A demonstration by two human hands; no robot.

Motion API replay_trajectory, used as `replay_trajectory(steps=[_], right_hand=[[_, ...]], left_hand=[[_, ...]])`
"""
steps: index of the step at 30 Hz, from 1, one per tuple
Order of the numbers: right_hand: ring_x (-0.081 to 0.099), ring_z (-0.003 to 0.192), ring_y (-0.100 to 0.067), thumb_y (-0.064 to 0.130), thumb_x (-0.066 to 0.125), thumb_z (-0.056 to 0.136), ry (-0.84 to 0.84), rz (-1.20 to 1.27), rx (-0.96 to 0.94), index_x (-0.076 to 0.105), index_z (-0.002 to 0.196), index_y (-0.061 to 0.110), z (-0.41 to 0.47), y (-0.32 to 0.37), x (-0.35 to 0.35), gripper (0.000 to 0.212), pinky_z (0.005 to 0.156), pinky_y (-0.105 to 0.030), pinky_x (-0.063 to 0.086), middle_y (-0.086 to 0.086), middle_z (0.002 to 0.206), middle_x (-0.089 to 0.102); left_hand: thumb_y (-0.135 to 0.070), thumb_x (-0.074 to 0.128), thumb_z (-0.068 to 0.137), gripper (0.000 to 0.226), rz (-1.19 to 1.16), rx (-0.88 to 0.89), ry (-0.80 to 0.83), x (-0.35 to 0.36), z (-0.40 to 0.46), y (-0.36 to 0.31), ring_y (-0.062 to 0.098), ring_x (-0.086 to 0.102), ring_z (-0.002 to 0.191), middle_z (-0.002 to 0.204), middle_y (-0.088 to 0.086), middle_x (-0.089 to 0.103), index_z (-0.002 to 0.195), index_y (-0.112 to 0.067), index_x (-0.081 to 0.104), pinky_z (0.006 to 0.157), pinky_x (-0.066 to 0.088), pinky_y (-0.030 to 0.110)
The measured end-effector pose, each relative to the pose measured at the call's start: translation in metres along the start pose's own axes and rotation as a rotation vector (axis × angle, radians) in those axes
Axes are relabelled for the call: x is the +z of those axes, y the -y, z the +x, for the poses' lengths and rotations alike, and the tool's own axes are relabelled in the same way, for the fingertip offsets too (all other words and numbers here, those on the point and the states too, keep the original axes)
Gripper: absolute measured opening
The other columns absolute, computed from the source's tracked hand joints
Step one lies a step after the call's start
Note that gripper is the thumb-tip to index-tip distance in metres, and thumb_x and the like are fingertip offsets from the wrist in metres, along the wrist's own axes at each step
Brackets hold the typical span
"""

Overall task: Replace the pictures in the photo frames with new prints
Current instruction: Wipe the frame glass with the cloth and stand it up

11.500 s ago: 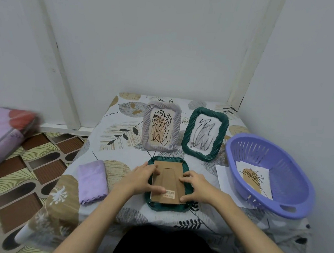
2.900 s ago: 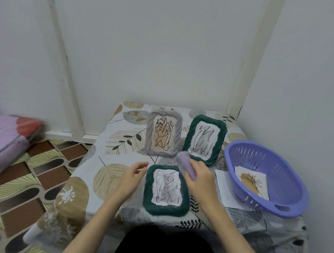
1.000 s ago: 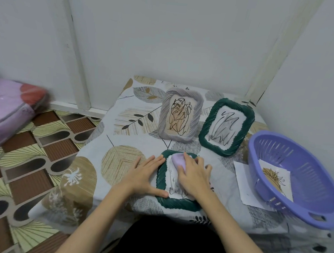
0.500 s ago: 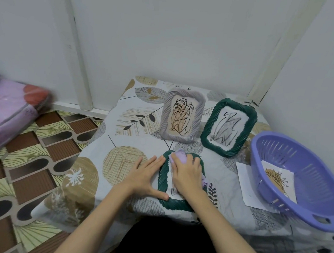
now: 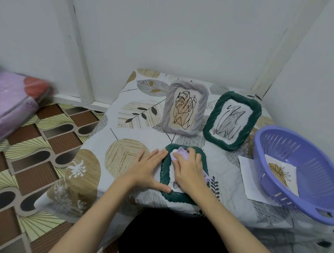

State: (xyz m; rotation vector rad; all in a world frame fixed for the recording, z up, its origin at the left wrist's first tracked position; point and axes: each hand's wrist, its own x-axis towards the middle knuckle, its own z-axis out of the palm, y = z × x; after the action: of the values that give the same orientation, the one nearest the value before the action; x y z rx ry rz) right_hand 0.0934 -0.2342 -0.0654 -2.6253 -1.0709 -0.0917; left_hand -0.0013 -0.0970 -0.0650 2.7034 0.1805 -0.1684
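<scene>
A dark green photo frame (image 5: 166, 172) lies face up near the table's front edge. My right hand (image 5: 188, 168) presses a lilac cloth (image 5: 178, 154) onto its glass, near the upper left corner. My left hand (image 5: 148, 169) lies flat with straight fingers against the frame's left side, thumb on its lower edge. Behind stand a grey frame (image 5: 184, 110) with a brown and black drawing and a second green frame (image 5: 232, 121) with a black scribble. A print (image 5: 282, 175) with a brown plant lies in the purple basket (image 5: 310, 159).
A white sheet (image 5: 247, 176) lies on the leaf-patterned tablecloth (image 5: 123, 158), partly under the basket. White walls close off the table at the back and right. A pink mattress (image 5: 5, 100) sits on the patterned floor to the left.
The green frame, back side up 11.5 s ago, now lies face up. My right hand picked up the cloth and has rubbed it up toward the glass's upper left corner. My left hand stays put.
</scene>
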Motion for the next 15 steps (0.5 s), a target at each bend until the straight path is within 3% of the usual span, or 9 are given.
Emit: replay_trajectory(steps=[6, 10, 13, 15], right_hand=[[0.033, 0.114, -0.032, 0.027, 0.03, 0.099, 0.005, -0.049, 0.13, 0.043, 0.131, 0.022, 0.011, 0.003, -0.002, 0.035, 0.095, -0.04, 0.031, -0.019, 0.139, 0.027], [0.031, 0.117, -0.032, 0.038, 0.028, 0.099, 0.038, -0.019, 0.043, 0.047, 0.129, 0.03, 0.01, 0.005, -0.004, 0.037, 0.097, -0.041, 0.029, -0.016, 0.144, 0.026], [0.029, 0.124, -0.033, 0.047, 0.026, 0.095, 0.006, -0.146, 0.036, 0.045, 0.129, 0.037, 0.003, -0.011, -0.012, 0.04, 0.098, -0.047, 0.027, -0.011, 0.148, 0.023], [0.039, 0.119, -0.035, 0.048, 0.027, 0.09, -0.086, -0.207, 0.008, 0.049, 0.127, 0.034, 0.005, -0.015, -0.018, 0.045, 0.09, -0.048, 0.035, -0.008, 0.142, 0.037]], left_hand=[[-0.091, 0.037, 0.04, 0.131, -0.012, -0.003, -0.002, 0.0, 0.0, -0.001, -0.006, -0.011, 0.135, 0.156, -0.015, -0.005, 0.147, -0.029, -0.006, 0.115, -0.015, 0.039], [-0.091, 0.04, 0.042, 0.131, -0.003, -0.009, 0.01, -0.001, -0.001, -0.001, -0.008, -0.013, 0.132, 0.156, -0.015, -0.005, 0.147, -0.029, -0.007, 0.114, -0.016, 0.038], [-0.093, 0.035, 0.039, 0.132, 0.013, -0.004, 0.011, 0.0, -0.001, 0.0, -0.008, -0.015, 0.131, 0.156, -0.015, -0.006, 0.147, -0.03, -0.009, 0.115, -0.015, 0.038], [-0.094, 0.03, 0.039, 0.131, 0.013, -0.003, 0.005, 0.0, 0.0, 0.0, -0.008, -0.015, 0.131, 0.155, -0.015, -0.007, 0.147, -0.029, -0.009, 0.115, -0.015, 0.038]])
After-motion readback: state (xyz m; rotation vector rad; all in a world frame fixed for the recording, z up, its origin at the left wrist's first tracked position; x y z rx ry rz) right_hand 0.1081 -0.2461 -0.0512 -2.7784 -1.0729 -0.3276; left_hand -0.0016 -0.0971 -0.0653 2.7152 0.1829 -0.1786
